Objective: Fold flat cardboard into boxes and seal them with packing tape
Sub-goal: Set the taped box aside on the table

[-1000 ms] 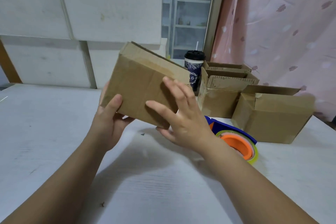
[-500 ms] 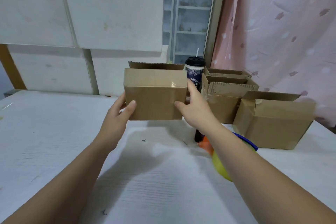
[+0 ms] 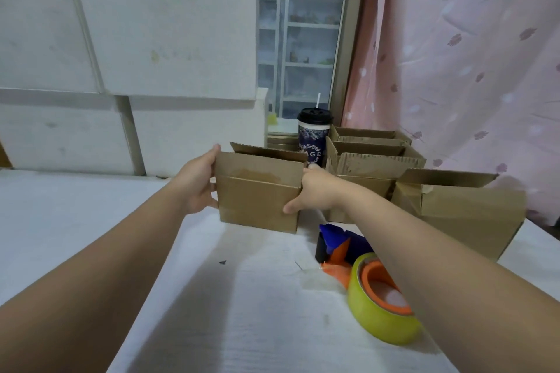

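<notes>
I see left hand (image 3: pixel 198 183) clamped on the left side of the cardboard box (image 3: pixel 259 197). Box upright at the desk (image 3: pixel 75 221), top open. Right hand (image 3: pixel 315 191) grips its right side, thumb on front. Tape dispenser (image 3: pixel 363 269) lies near-right of the box.

An upright cardboard box (image 3: pixel 257 200), top flaps open, is held between the left hand (image 3: pixel 197 185) on its left side and the right hand (image 3: pixel 316 191) on its right, thumb on the front face. Toward the desk's (image 3: pixel 75 221) right edge lie a tape dispenser (image 3: pixel 372 288) and three open boxes (image 3: pixel 454 212), with a lidded cup (image 3: pixel 313 136) behind.
</notes>
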Motion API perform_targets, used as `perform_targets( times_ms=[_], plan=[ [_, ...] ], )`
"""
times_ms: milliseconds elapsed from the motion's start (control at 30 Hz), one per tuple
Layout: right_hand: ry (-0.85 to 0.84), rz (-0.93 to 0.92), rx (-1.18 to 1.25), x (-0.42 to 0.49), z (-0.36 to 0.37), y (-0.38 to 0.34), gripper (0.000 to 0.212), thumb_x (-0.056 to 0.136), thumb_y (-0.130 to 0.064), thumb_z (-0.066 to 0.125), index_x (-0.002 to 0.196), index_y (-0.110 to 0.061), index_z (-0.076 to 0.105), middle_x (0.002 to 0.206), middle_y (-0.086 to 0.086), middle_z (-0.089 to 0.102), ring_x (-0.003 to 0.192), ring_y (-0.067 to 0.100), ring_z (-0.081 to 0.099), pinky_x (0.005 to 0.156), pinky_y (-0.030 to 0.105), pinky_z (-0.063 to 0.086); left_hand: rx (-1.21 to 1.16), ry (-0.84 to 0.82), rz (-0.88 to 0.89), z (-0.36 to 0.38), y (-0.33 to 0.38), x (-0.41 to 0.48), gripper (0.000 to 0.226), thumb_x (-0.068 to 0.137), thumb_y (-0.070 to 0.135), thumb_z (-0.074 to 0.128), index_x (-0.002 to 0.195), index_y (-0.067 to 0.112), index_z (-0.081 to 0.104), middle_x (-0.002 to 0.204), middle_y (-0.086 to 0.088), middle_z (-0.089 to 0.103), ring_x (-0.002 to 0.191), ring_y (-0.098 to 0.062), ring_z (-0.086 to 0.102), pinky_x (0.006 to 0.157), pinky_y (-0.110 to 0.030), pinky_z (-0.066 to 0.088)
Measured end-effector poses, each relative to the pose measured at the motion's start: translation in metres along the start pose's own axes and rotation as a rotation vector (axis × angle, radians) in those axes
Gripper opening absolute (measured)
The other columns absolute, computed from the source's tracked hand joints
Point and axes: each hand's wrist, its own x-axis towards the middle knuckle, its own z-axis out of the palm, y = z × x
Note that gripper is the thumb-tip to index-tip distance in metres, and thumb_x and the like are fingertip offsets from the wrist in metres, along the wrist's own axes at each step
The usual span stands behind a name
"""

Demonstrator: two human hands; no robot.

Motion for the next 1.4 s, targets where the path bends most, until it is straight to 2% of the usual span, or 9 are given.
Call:
perform_targets(
  times_ms=[100, 200, 467, 633, 800, 933, 1100, 1233, 1400],
  plan=[
    [-0.021, 0.005, 0.129, 0.002, -0.001, 0.004, 0.073, 0.076, -0.037, 0.076, 0.136, -0.038, 0.034, 0.121, 0.005, 0.039, 0.109, 0.027, 0.048, 0.098, 0.042, 0.044, 0.087, -0.101, 0.008, -0.003, 0.005, 0.0, 0.028, 0.094, 0.019, 0.037, 0.094, 0.015, 0.065, 0.108, -0.007, 0.058, 0.088, -0.027, 0.058, 0.086, -0.051, 0.049],
    [-0.015, -0.037, 0.128, 0.001, -0.003, 0.006, 0.084, 0.073, -0.028, 0.079, 0.134, -0.049, 0.024, 0.118, 0.008, 0.04, 0.102, 0.03, 0.05, 0.091, 0.042, 0.046, 0.269, -0.267, 0.039, -0.009, 0.013, -0.004, 0.046, 0.093, 0.007, 0.036, 0.115, 0.032, 0.067, 0.117, -0.002, 0.063, 0.104, -0.021, 0.06, 0.092, -0.042, 0.047],
    [0.08, -0.078, 0.081, -0.005, -0.009, 0.005, 0.104, 0.07, -0.016, 0.082, 0.143, -0.034, 0.01, 0.108, 0.0, 0.05, 0.094, 0.023, 0.055, 0.081, 0.035, 0.047, 0.971, -0.239, 0.049, 0.015, 0.036, -0.005, 0.051, 0.094, 0.004, 0.027, 0.106, 0.037, 0.064, 0.105, 0.001, 0.056, 0.089, -0.013, 0.052, 0.09, -0.031, 0.046],
    [0.229, 0.028, 0.21, 0.0, -0.009, 0.006, 0.091, 0.075, -0.014, 0.079, 0.138, -0.027, 0.014, 0.076, 0.0, 0.05, 0.068, 0.015, 0.052, 0.057, 0.027, 0.04, 0.969, -0.249, 0.171, 0.01, 0.027, 0.002, 0.023, 0.092, 0.05, 0.049, 0.109, 0.036, 0.044, 0.125, 0.0, 0.049, 0.107, -0.021, 0.056, 0.096, -0.043, 0.048],
    [0.413, 0.148, 0.399, 0.011, 0.014, 0.003, 0.082, 0.086, -0.001, 0.06, 0.143, -0.032, 0.01, 0.086, 0.009, 0.056, 0.065, 0.018, 0.054, 0.05, 0.028, 0.042, 0.815, 0.183, 0.426, 0.011, 0.012, 0.02, 0.015, 0.093, 0.016, 0.045, 0.1, 0.025, 0.035, 0.091, -0.015, 0.058, 0.074, -0.029, 0.056, 0.076, -0.046, 0.051],
    [0.541, 0.21, 0.573, 0.018, 0.024, 0.0, 0.079, 0.089, 0.007, 0.046, 0.144, -0.038, 0.013, 0.092, 0.01, 0.055, 0.072, 0.021, 0.056, 0.058, 0.035, 0.051, 0.709, 0.327, 0.455, 0.027, 0.0, 0.03, 0.028, 0.095, 0.007, 0.032, 0.112, 0.026, 0.044, 0.096, -0.011, 0.058, 0.073, -0.024, 0.053, 0.056, -0.031, 0.044],
    [0.621, 0.261, 0.679, 0.024, 0.029, -0.004, 0.092, 0.089, 0.008, 0.045, 0.147, -0.048, -0.001, 0.09, 0.002, 0.05, 0.08, 0.02, 0.056, 0.074, 0.038, 0.053, 0.583, 0.314, 0.545, 0.04, -0.01, 0.035, 0.032, 0.099, 0.038, 0.041, 0.129, 0.029, 0.047, 0.116, 0.0, 0.058, 0.099, -0.019, 0.056, 0.089, -0.038, 0.05],
    [0.608, 0.323, 0.865, 0.023, 0.024, -0.01, 0.098, 0.087, 0.006, 0.049, 0.148, -0.044, -0.01, 0.077, -0.008, 0.039, 0.086, 0.024, 0.061, 0.082, 0.045, 0.054, 0.603, 0.135, 0.519, 0.039, -0.018, 0.04, 0.064, 0.087, 0.055, 0.054, 0.142, 0.046, 0.023, 0.133, 0.0, 0.053, 0.12, -0.02, 0.051, 0.104, -0.04, 0.04],
    [0.48, 0.388, 0.956, 0.018, 0.019, -0.026, 0.099, 0.087, -0.007, 0.052, 0.143, -0.048, -0.019, 0.126, 0.01, 0.052, 0.094, 0.024, 0.056, 0.085, 0.038, 0.049, 0.589, 0.261, 0.595, 0.052, -0.017, 0.036, 0.074, 0.089, 0.046, 0.058, 0.149, 0.032, 0.016, 0.148, -0.006, 0.035, 0.134, -0.021, 0.035, 0.107, -0.034, 0.031]
  ],
)
